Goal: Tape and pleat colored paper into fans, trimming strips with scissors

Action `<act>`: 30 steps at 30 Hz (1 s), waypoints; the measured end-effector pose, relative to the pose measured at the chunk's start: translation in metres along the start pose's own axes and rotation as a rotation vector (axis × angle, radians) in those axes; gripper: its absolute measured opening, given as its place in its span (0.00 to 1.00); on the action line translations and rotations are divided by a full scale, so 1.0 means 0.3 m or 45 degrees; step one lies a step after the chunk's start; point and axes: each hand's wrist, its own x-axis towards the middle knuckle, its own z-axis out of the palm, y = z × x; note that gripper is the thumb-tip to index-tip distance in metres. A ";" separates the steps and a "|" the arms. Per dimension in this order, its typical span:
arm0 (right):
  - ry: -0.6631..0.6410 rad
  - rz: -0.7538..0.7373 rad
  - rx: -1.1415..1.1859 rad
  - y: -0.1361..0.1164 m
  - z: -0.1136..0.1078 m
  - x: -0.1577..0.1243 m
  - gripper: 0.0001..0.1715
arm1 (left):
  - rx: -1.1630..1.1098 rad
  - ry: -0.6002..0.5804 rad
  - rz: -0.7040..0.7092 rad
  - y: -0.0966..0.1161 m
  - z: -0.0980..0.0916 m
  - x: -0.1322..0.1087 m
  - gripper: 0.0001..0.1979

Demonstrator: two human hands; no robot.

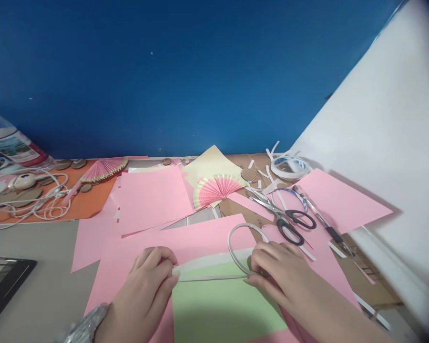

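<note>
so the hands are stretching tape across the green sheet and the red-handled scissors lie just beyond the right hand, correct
Not quite: the scissors have black handles, not red. The head view shows them just beyond the right hand, which holds the tape roll, while the left hand pinches the tape stretched across the green sheet.

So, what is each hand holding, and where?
Left hand: free end of the white tape strip. Right hand: thin white tape ring, by its lower rim.
</note>
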 end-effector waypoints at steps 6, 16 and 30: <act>0.014 0.049 0.100 0.025 -0.005 -0.012 0.10 | 0.010 -0.032 -0.008 0.000 -0.010 0.005 0.14; 0.043 0.000 0.394 -0.215 -0.005 0.040 0.14 | 0.187 0.259 0.070 -0.046 0.026 -0.027 0.21; 0.106 -0.036 0.043 -0.283 0.048 0.166 0.12 | 1.005 0.239 0.525 -0.100 0.041 -0.071 0.35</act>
